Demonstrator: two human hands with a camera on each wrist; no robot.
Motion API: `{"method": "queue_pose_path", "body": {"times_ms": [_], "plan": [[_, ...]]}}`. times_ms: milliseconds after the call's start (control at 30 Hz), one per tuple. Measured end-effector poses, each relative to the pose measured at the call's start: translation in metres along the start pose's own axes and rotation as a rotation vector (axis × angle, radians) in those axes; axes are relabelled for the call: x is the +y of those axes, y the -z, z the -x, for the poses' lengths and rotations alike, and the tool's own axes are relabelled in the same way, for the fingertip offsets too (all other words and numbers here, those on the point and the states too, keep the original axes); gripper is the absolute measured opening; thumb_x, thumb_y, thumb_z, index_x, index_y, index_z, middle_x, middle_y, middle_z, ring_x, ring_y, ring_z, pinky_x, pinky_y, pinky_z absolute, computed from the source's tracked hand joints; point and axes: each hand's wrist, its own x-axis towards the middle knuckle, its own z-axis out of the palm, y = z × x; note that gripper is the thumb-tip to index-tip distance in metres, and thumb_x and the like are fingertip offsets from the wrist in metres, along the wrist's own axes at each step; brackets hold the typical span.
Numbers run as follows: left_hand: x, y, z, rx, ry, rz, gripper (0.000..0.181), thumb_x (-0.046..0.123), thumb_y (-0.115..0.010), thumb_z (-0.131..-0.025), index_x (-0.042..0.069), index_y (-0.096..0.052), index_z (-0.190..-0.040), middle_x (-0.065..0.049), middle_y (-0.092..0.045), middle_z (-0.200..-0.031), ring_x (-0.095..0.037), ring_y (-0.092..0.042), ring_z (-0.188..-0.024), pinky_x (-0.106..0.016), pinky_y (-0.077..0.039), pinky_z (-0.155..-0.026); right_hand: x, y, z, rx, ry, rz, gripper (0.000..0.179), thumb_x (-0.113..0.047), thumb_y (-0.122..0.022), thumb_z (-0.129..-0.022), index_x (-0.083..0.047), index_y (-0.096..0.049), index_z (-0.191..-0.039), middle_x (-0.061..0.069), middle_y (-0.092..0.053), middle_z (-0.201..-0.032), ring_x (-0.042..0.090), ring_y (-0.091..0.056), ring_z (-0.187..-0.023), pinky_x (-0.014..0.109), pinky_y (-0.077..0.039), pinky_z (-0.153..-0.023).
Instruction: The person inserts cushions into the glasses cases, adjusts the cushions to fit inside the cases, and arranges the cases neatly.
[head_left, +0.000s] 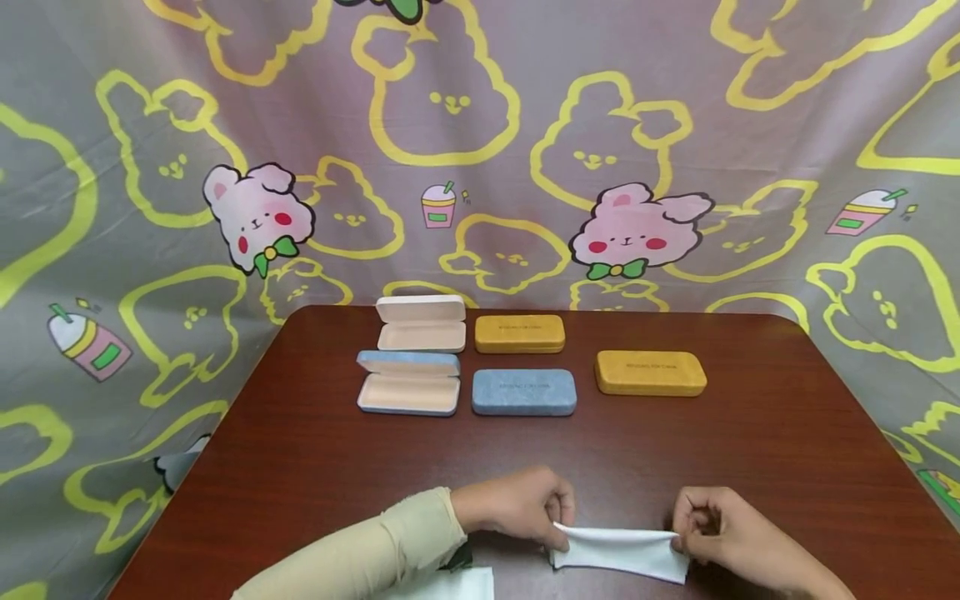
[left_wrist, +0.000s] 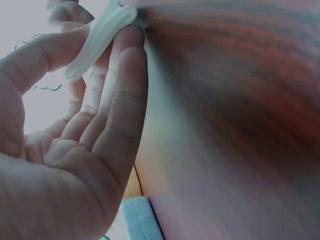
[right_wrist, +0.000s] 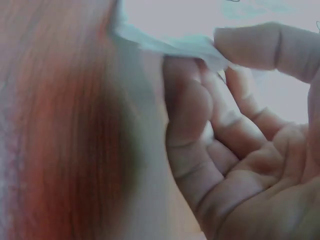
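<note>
A folded white cloth (head_left: 618, 553) is stretched between both hands, low over the front of the brown table. My left hand (head_left: 519, 505) pinches its left end between thumb and fingers; in the left wrist view the bunched cloth (left_wrist: 102, 40) shows at the fingertips. At the other end, my right hand (head_left: 731, 533) grips the cloth the same way, and the right wrist view has the cloth (right_wrist: 170, 30) under the thumb. Another pale cloth (head_left: 457, 585) lies at the bottom edge beside the left sleeve, partly cut off, with something dark just above it.
Toward the back of the table (head_left: 315, 467) stand eyeglass cases: an open blue one (head_left: 408, 393), an open pale-lined one (head_left: 422, 336), a closed blue one (head_left: 523, 393), a closed yellow one (head_left: 519, 333) and another yellow one (head_left: 651, 373) farther right. A patterned curtain (head_left: 517, 183) hangs behind.
</note>
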Motion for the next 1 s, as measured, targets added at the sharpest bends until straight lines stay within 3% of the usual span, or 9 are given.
{"method": "queue_pose_path", "body": {"times_ms": [100, 267, 367, 533, 700, 1000], "plan": [[-0.003, 0.004, 0.000, 0.054, 0.024, 0.109, 0.023, -0.008, -0.081, -0.077, 0.008, -0.064, -0.080, 0.003, -0.061, -0.062, -0.004, -0.053, -0.052, -0.018, -0.042, -0.047, -0.001, 0.001, -0.003, 0.095, -0.017, 0.010, 0.004, 0.004, -0.066, -0.092, 0.002, -0.062, -0.095, 0.004, -0.062, -0.071, 0.005, -0.057, -0.065, 0.028, -0.051, -0.054], [-0.005, 0.010, 0.002, 0.187, 0.058, 0.238, 0.020, -0.011, -0.079, -0.076, 0.005, -0.069, -0.083, -0.001, -0.064, -0.068, -0.008, -0.057, -0.055, -0.020, -0.045, -0.048, -0.007, 0.001, -0.012, 0.234, -0.013, 0.062, 0.011, 0.001, -0.068, -0.092, 0.006, -0.066, -0.101, 0.002, -0.068, -0.077, 0.011, -0.061, -0.063, 0.035, -0.054, -0.053], [-0.006, 0.014, 0.003, 0.264, 0.089, 0.334, 0.016, -0.010, -0.077, -0.078, 0.003, -0.070, -0.084, -0.005, -0.065, -0.070, -0.010, -0.059, -0.056, -0.022, -0.046, -0.047, -0.013, 0.000, -0.019, 0.287, -0.020, 0.062, 0.010, -0.001, -0.069, -0.093, 0.004, -0.069, -0.101, 0.002, -0.066, -0.075, 0.014, -0.060, -0.059, 0.038, -0.054, -0.050], [-0.009, 0.020, 0.006, 0.331, 0.109, 0.438, 0.009, -0.007, -0.073, -0.083, -0.001, -0.070, -0.090, -0.008, -0.065, -0.075, -0.014, -0.063, -0.060, -0.027, -0.050, -0.050, -0.024, -0.003, -0.033, 0.339, -0.054, 0.074, 0.011, -0.006, -0.071, -0.092, 0.002, -0.071, -0.100, 0.003, -0.064, -0.073, 0.017, -0.060, -0.058, 0.039, -0.054, -0.051], [-0.012, 0.033, 0.013, 0.372, 0.080, 0.447, 0.008, -0.005, -0.071, -0.085, -0.006, -0.070, -0.093, -0.007, -0.066, -0.078, -0.014, -0.064, -0.068, -0.030, -0.057, -0.063, -0.034, -0.006, -0.049, 0.361, -0.085, 0.089, 0.014, -0.009, -0.072, -0.092, 0.002, -0.072, -0.100, 0.004, -0.064, -0.072, 0.017, -0.059, -0.059, 0.036, -0.053, -0.054], [-0.020, 0.063, 0.036, 0.448, 0.056, 0.376, 0.012, 0.001, -0.071, -0.089, -0.006, -0.070, -0.099, -0.010, -0.066, -0.082, -0.017, -0.065, -0.072, -0.042, -0.059, -0.070, -0.050, -0.014, -0.087, 0.380, -0.132, 0.091, 0.017, -0.014, -0.074, -0.091, 0.000, -0.073, -0.100, 0.010, -0.067, -0.082, 0.021, -0.060, -0.064, 0.036, -0.052, -0.059]]}}
